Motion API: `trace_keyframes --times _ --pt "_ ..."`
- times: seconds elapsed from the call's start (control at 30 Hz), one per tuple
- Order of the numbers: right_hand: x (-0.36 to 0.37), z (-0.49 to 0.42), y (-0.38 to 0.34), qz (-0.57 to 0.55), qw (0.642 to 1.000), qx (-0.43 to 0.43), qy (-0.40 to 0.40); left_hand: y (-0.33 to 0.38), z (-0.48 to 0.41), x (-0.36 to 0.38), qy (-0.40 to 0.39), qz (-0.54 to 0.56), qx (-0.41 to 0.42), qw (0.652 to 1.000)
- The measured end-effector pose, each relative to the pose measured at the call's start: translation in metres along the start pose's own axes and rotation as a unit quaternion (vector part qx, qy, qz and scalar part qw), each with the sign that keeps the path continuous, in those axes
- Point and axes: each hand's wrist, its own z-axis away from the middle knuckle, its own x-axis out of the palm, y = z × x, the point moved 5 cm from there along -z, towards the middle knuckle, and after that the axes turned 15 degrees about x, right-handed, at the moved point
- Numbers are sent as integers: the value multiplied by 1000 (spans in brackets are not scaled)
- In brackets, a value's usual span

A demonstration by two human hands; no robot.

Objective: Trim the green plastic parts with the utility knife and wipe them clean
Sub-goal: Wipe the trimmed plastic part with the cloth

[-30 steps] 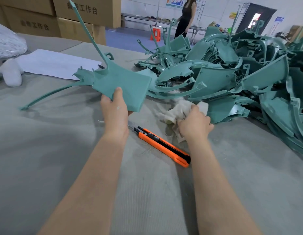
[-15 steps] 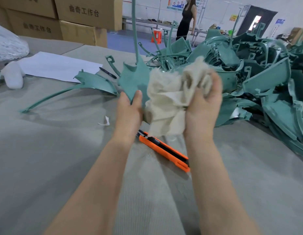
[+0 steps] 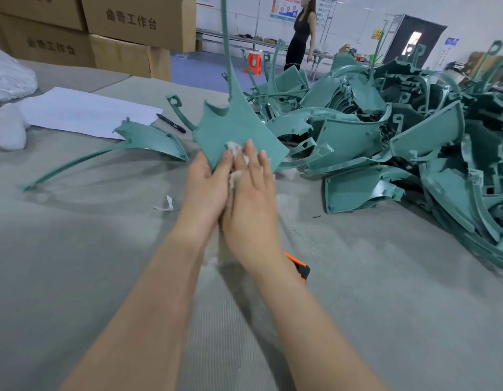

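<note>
This is the wiping step. The left hand (image 3: 205, 182) holds a green plastic part (image 3: 239, 134) up above the middle of the bench (image 3: 75, 277). Its grip is closed on the part's lower edge, with the thumb on the front. The right hand (image 3: 251, 198) has a flat, wide grip, and its straight fingers press a white rag (image 3: 234, 149) onto the part's face. The utility knife (image 3: 301, 268) lies on the bench under the right wrist. No hand touches it.

Next, I think the rag should rub over the whole face and up the thin arm. Then the part could go by the other green part (image 3: 149, 138) lying toward the left side. A new one could come from the pile of green parts (image 3: 385, 142) on the right side.

Most of the rag is hidden under the right hand. Only the knife's orange end shows, so I cannot tell if the blade is out. The thin arm is cut off at the top. I cannot tell if the edges are trimmed.
</note>
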Motion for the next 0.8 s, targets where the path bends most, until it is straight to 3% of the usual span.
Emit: trace_keyframes --times 0.07,0.23,0.37,0.43,0.5,0.6,0.63,0.7,0.73,0.8 --pt "9 12 -5 29 999 -26 0 -1 -2 -7 13 24 -14 1000" --pt "-20 -59 26 -14 989 144 -12 -2 0 -11 9 -4 -22 1000" --pt "-45 -78 37 -69 982 172 46 -3 1 -9 -4 43 -27 999" --pt "-52 -78 51 -167 953 238 83 -1 3 -4 -28 55 -25 998" --pt "-52 -74 65 -302 898 305 101 0 4 -3 -32 65 -27 997" --pt "-43 -67 64 -450 835 314 24 0 1 -7 -10 78 -30 996" --pt "-37 -66 57 -478 834 274 -16 1 0 -8 -4 82 -30 996" --pt "-27 -57 43 -439 876 193 -45 1 0 -6 -1 96 -35 995" --pt "-25 -54 42 -398 900 181 -11 0 1 -4 -9 102 -44 994" --pt "-30 -47 48 -350 906 218 95 -2 5 1 -42 113 -75 990"
